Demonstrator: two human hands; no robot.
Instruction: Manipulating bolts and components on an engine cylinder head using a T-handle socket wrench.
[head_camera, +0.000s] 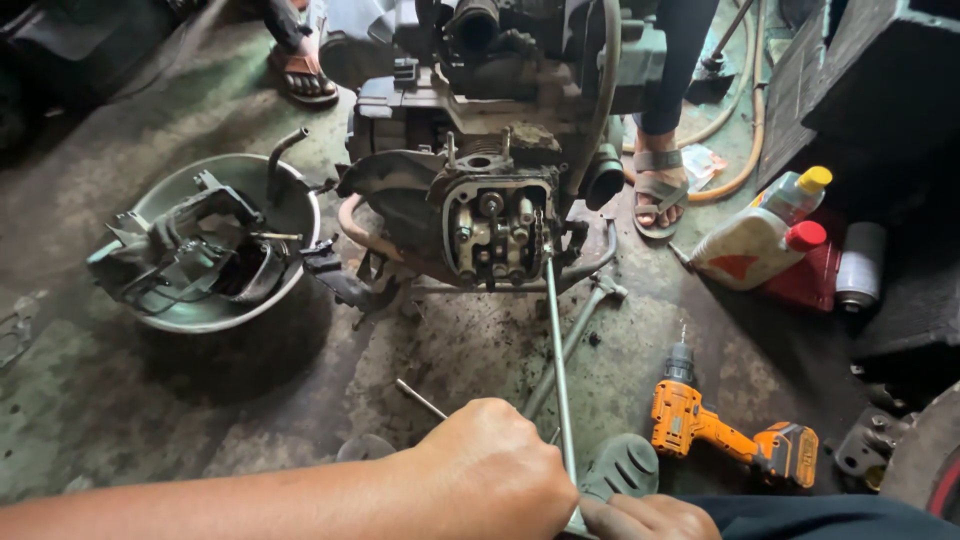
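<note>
A greasy small engine (480, 150) sits on the concrete floor with its valve cover off, showing rocker arms and springs (497, 228). A long steel T-handle wrench (556, 350) runs from my hands up to a bolt at the right edge of the exposed head. My left hand (495, 470) is closed around the wrench's lower end. My right hand (645, 517) shows only partly at the bottom edge, fingers on the same handle.
A metal basin (300, 215) holding removed engine parts stands at left. An orange cordless drill (725, 430) lies at right, near oil bottles (760, 235) and a red can. Another wrench (575, 335) lies on the floor. Other people's sandalled feet (658, 190) stand behind the engine.
</note>
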